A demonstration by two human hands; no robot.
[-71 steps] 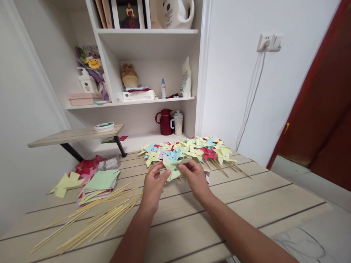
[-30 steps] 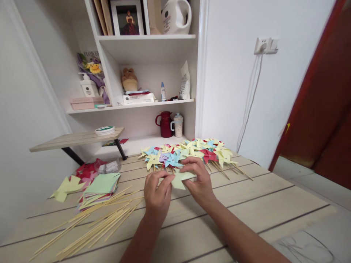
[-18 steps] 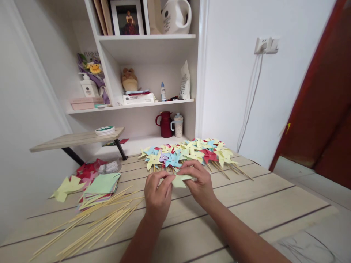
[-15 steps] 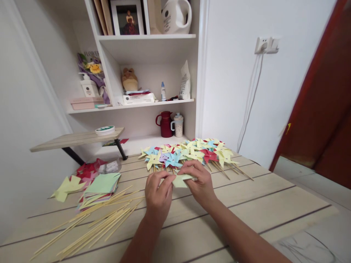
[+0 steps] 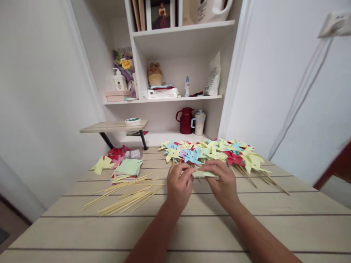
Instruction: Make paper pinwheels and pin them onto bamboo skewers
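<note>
Since the earlier frame the view has swung leftward, while both hands stay together low over the slatted wooden table. A pale green folded paper piece lies pinched between the left hand and the right hand, just in front of the heap of finished coloured paper pinwheels. Judged step: shaping the paper's corners. Next move likely calls for a firm fingertip grip at its centre. Loose bamboo skewers and stacked coloured paper squares lie to the left.
</note>
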